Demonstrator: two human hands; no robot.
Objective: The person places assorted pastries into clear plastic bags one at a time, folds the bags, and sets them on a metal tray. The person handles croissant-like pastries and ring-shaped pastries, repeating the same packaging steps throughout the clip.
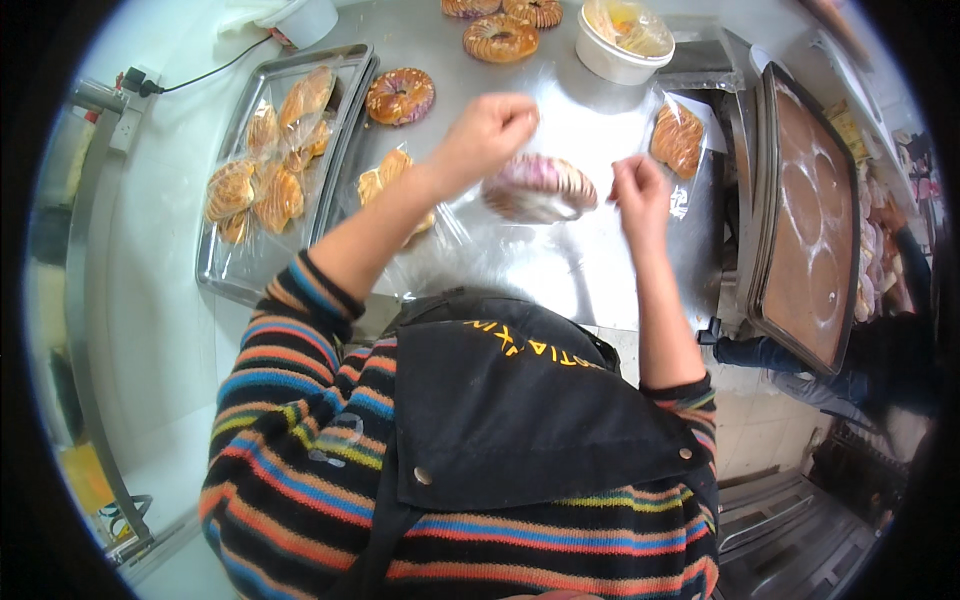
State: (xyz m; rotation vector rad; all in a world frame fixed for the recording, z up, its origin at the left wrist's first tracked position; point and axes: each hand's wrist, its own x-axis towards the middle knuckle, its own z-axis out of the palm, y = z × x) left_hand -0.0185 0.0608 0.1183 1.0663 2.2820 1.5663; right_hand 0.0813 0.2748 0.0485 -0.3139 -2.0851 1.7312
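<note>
Between my two hands a ring-shaped bread with purple filling (540, 189), blurred by motion, appears tilted above the steel table (517, 270); a clear bag seems to be around it. My left hand (491, 131), fingers curled, is above and left of the bread. To the bread's right is my right hand (637, 187), thumb and fingers pinched together. Whether either hand grips the bag's thin film cannot be told. Bagged pastries (386, 176) lie partly behind my left forearm. A nut-topped ring bread (400, 96) rests at the upper left, with more ring breads (500, 38) at the far edge.
At left, a metal tray (247, 283) holds several bagged pastries. A white tub (619, 66) with plastic film stands at the back, and a bagged pastry (676, 140) lies right. Stacked baking trays (810, 217) stand beyond the table's right edge, near another person's arm (911, 255).
</note>
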